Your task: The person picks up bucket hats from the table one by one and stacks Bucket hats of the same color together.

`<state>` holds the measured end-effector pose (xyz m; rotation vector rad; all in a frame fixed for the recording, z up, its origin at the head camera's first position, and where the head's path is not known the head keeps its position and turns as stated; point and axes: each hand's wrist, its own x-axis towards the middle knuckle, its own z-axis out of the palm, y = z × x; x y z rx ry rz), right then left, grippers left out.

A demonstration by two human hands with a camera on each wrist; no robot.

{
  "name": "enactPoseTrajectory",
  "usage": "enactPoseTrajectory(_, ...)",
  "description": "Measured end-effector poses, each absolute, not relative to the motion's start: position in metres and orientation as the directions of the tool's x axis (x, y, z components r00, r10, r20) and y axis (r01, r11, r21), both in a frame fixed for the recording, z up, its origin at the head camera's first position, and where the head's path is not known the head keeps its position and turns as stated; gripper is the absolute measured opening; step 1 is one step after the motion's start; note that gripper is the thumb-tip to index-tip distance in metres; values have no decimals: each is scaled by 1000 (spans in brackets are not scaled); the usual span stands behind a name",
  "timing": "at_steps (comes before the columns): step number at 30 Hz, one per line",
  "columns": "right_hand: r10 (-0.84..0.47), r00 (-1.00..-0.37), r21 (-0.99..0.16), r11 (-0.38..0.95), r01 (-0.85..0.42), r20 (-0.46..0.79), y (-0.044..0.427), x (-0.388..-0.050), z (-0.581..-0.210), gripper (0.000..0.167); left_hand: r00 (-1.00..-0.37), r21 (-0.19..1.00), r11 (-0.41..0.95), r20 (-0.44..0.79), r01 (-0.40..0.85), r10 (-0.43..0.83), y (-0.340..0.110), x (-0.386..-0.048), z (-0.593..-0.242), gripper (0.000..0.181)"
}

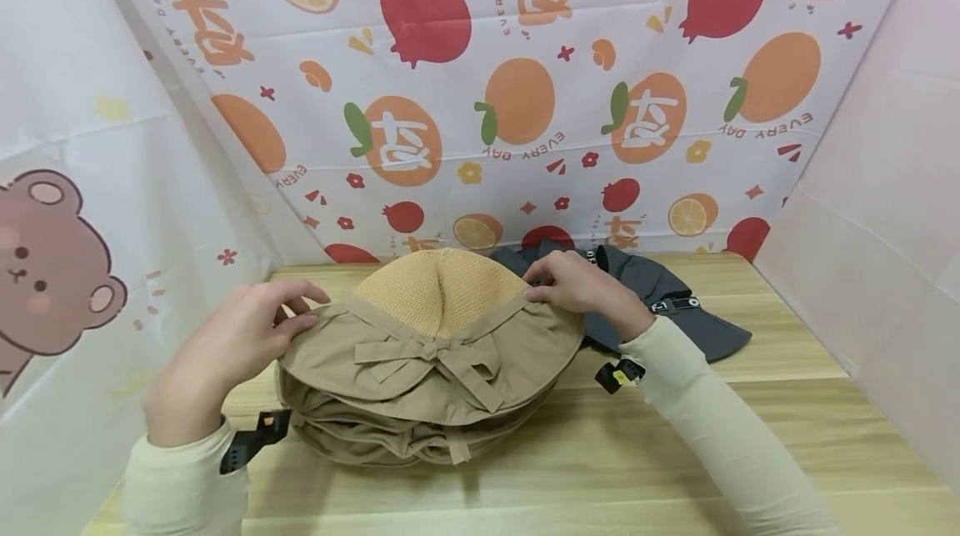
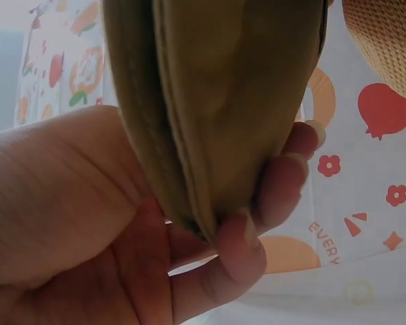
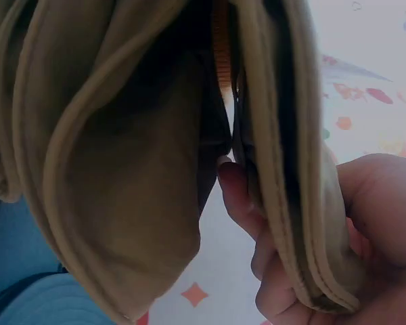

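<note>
A stack of khaki sun hats (image 1: pixel 322 357) stands on the table, with a woven straw crown (image 1: pixel 405 294) and a fabric bow (image 1: pixel 431 350) on the top one. At the left side of the brim, my left hand (image 1: pixel 236 344) grips the edge; the left wrist view shows its fingers curled round the folded brim (image 2: pixel 216 88). My right hand (image 1: pixel 577 282) grips the opposite side near the crown. In the right wrist view, thumb and fingers of the right hand (image 3: pixel 386 217) pinch layered brims (image 3: pixel 314 223), while other brims (image 3: pixel 135 183) hang apart from them.
Dark grey hats (image 1: pixel 701 328) with a lettered strap lie behind the stack, partly hidden by my right hand and the khaki brim. A fruit-print cloth (image 1: pixel 465 144) hangs along the back of the wooden table (image 1: pixel 795 403). White cloth (image 1: pixel 885 252) closes the sides.
</note>
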<state>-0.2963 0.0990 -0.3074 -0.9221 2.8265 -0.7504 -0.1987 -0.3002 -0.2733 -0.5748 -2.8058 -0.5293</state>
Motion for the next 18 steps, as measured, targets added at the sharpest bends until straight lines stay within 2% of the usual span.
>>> enactPoseTrajectory(8, -563, -821, -434, 719, -542, 93, 93, -293, -308, 25, -903, 308, 859, 273, 409, 332, -305, -198, -273, 25)
enactPoseTrajectory(12, -541, -840, -394, 761, -515, 52, 91, -291, -310, 24, -906, 299, 865, 264, 403, 331, -305, -202, -275, 25)
enactPoseTrajectory(18, -518, -854, -332, 798, -502, 49, 91, -287, -313, 23, -926, 312, 874, 179, 373, 332, -305, -206, -281, 29)
